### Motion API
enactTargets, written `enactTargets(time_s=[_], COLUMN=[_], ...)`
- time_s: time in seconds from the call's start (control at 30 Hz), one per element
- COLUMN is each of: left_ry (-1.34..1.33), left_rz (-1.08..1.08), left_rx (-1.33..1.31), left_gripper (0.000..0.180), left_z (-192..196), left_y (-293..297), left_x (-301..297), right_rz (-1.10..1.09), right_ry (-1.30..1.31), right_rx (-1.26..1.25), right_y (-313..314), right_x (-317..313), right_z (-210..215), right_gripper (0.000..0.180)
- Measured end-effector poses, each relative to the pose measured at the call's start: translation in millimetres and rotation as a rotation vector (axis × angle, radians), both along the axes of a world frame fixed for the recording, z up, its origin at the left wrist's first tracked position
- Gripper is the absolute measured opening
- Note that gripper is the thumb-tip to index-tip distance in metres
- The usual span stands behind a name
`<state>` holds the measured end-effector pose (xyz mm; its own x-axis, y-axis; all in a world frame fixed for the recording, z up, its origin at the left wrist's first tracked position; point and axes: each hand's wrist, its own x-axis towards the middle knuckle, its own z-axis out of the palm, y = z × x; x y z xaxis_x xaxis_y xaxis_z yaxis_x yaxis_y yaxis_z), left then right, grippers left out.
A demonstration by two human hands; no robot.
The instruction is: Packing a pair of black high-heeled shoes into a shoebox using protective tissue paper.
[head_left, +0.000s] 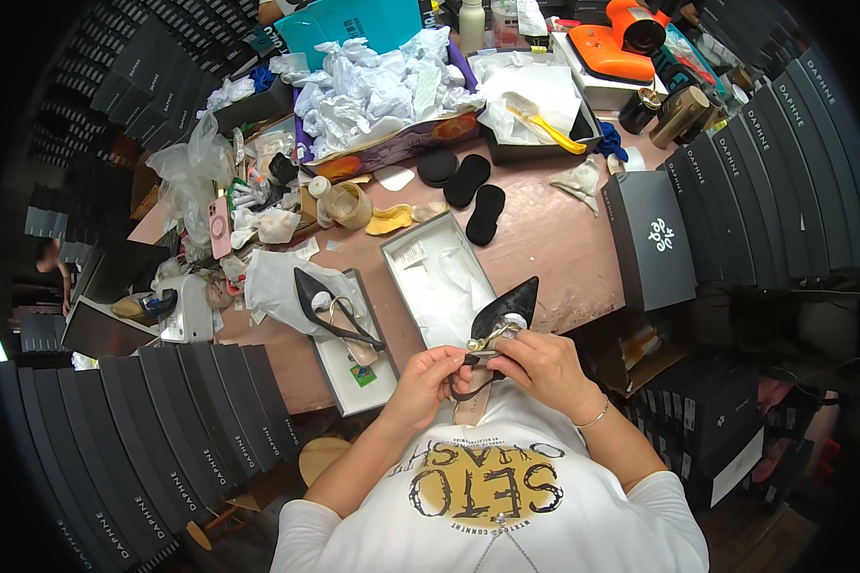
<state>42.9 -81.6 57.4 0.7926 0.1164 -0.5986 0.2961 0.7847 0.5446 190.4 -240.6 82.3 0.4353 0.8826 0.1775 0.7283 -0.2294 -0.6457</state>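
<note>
Close to my body, a black pointed slingback shoe (512, 305) lies with its toe pointing away, white stuffing inside and gold trim at its opening. My left hand (424, 387) is closed, pinching the shoe's thin black strap with fingertips and thumb. My right hand (548, 370) is closed on the same strap, beside the gold trim, and the two sets of fingertips almost meet. What lies between them is partly hidden. To the left, a matching black shoe (312, 296) rests over white tissue and a shallow box (331, 374).
An open grey box (401, 286) with white paper lies ahead of my hands. Black insole pads (486, 212), a glue jar (352, 206) and a carton of crumpled tissue (382, 153) stand farther back. Dark shoe boxes (652, 244) line the right; more boxes (162, 420) line the left.
</note>
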Motion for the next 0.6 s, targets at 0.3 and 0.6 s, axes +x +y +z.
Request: enactTargets(time_s=[0.3,0.6], left_ry=[-0.036,-0.274], left_rz=[0.292,0.394], left_rx=[-0.356,-0.293], left_gripper=[0.018,0.016], left_z=[-20.1,-19.7], left_y=[12.9,35.3], left_x=[-19.4,-45.8], right_rz=[-0.458,-0.2], right_ry=[0.395,0.949], right_rx=[0.013,0.117], right_y=[16.3,55.7], right_x=[76.5,58.6], right_z=[-96.9,-95.0], right_gripper=[0.026,0.06])
